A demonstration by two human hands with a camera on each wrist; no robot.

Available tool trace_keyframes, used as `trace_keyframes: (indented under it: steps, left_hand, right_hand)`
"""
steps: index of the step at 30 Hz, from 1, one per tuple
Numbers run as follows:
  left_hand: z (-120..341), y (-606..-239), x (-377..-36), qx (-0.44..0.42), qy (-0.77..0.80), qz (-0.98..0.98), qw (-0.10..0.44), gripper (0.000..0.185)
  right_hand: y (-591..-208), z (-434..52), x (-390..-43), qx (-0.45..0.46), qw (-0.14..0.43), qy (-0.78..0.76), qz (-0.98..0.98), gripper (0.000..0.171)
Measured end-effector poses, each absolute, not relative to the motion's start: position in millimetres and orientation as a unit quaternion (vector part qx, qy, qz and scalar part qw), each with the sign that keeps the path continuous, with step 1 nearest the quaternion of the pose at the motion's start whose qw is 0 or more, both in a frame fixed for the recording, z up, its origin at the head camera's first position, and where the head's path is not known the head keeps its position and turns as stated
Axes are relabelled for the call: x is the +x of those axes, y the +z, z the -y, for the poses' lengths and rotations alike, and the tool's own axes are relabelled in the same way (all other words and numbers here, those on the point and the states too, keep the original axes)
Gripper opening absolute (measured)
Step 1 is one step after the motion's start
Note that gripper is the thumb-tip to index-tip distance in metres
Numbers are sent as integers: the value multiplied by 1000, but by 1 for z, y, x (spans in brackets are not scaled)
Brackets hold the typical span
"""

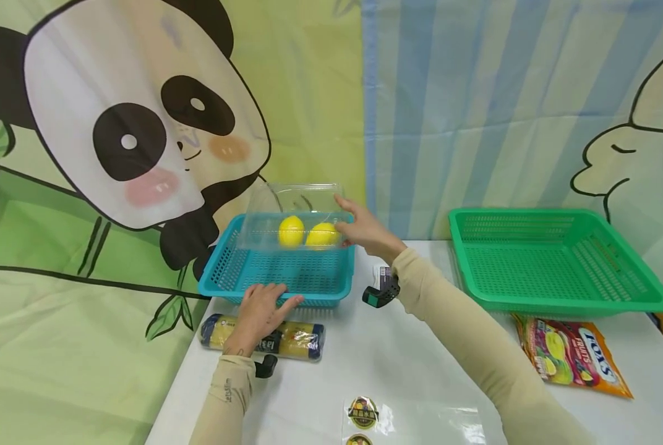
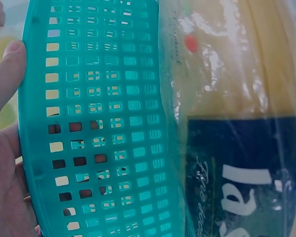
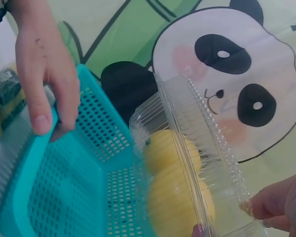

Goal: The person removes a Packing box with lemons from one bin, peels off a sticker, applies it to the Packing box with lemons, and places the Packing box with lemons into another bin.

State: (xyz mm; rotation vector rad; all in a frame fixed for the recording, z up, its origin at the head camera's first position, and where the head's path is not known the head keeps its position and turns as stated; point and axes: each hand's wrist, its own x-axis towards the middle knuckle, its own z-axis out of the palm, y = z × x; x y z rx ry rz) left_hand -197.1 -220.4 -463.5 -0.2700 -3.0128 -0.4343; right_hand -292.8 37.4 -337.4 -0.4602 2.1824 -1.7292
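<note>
Two lemons (image 1: 307,233) give weight to the thin, crushable clamshell box (image 1: 292,213) that your right hand (image 1: 365,230) pinches at its right edge over the teal basket (image 1: 278,272), so support underneath while your left hand (image 1: 260,312) presses flat fingers on the near rim.

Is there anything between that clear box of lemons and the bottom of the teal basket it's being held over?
Nothing visible. The right hand holds the clear box of lemons at the teal basket's far end, and the mesh floor below it is bare. The left hand only rests on the near rim, out of the way.
</note>
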Motion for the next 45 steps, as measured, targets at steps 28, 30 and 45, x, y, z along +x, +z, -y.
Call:
trace_keyframes:
  steps: [28, 30, 45]
  left_hand:
    - [220, -465, -195, -88, -147, 984, 37, 71]
    - [220, -465, -196, -89, -148, 984, 36, 72]
    - [220, -462, -196, -92, -152, 983, 39, 70]
  right_hand:
    - [-312, -176, -205, -123, 137, -552, -813, 66]
    - [-316, -185, -198, -121, 137, -553, -813, 66]
    - [-357, -231, -149, -120, 125, -551, -816, 70]
